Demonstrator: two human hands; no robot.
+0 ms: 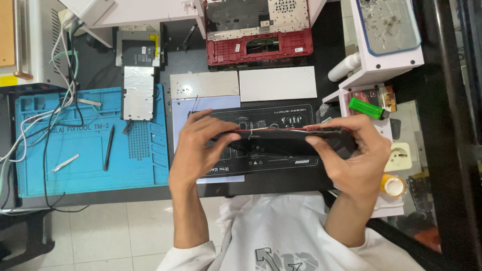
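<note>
Held part: we see a long, thin black panel with a red edge (pixel 286 133), held edge-up and level just above the dark printed work mat (pixel 271 165) in the middle of the worktop; turned this way, its narrow rim faces us, which we judge suits looking along the seam.
Left hand (pixel 198 145): we see it curled over the panel's left end, fingers on the far side and thumb near, pinching that end.
Right hand (pixel 356 155): it clamps the right end in the same way, thumb pressed on the near face, fingers wrapped over the top; we take the two-ended grip as a way to keep the long piece from flexing.
Wires: thin white and red strands (pixel 261 130) run along the top rim; we cannot tell where they end.
Behind: a red and silver laptop chassis (pixel 258 35) lies opened at the back, with a grey metal plate (pixel 203 84) and a white plate (pixel 277 84) set flat before it, out of the way.
Left side: a blue silicone repair mat (pixel 90 170) holds a black pen-like tool (pixel 108 148), pale tweezers (pixel 66 162) and a foil-covered board (pixel 138 93); loose cables (pixel 55 100) trail over it.
Right side: a green lighter (pixel 365 108) sits on a white shelf (pixel 381 65).
Worktop: black (pixel 331 30), crowded.
Room: a pale tiled floor (pixel 100 231) shows below.
</note>
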